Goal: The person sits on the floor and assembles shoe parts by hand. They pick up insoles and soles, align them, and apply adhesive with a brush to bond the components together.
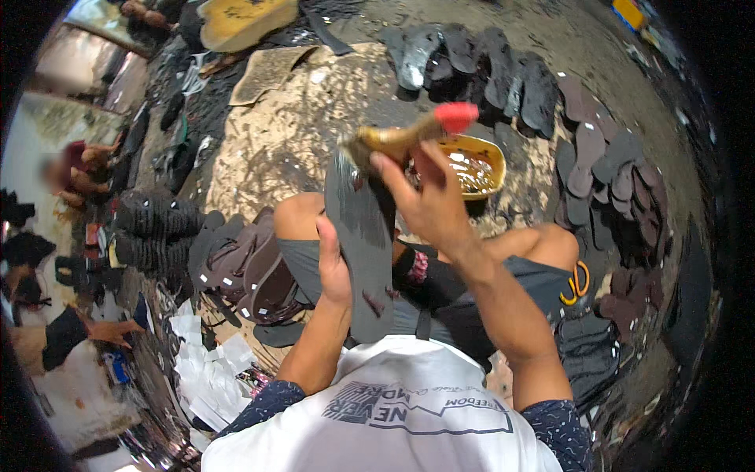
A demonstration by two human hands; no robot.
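My left hand (336, 271) grips a long dark grey sandal sole (366, 236) by its left edge. The thumb shows along that edge, while the other fingers are hidden behind the sole. The sole's upper part has a wet sheen, and dark strap ends poke through it. My right hand (431, 193) is closed around a brush (401, 140) with a red-tipped handle. Its bristle end meets the far end of the sole; the bristles are blurred. Just beyond the right hand stands a yellow tub (503, 157) of amber, glue-like liquid (472, 179).
Dark soles (495, 67) stand in a row at the back, and more sandals (609, 161) lie on the right. Brown sandals (252, 267) and stacked soles (157, 228) sit left. Yellow-handled scissors (576, 283) rest by my right knee. Another person (82, 169) sits far left.
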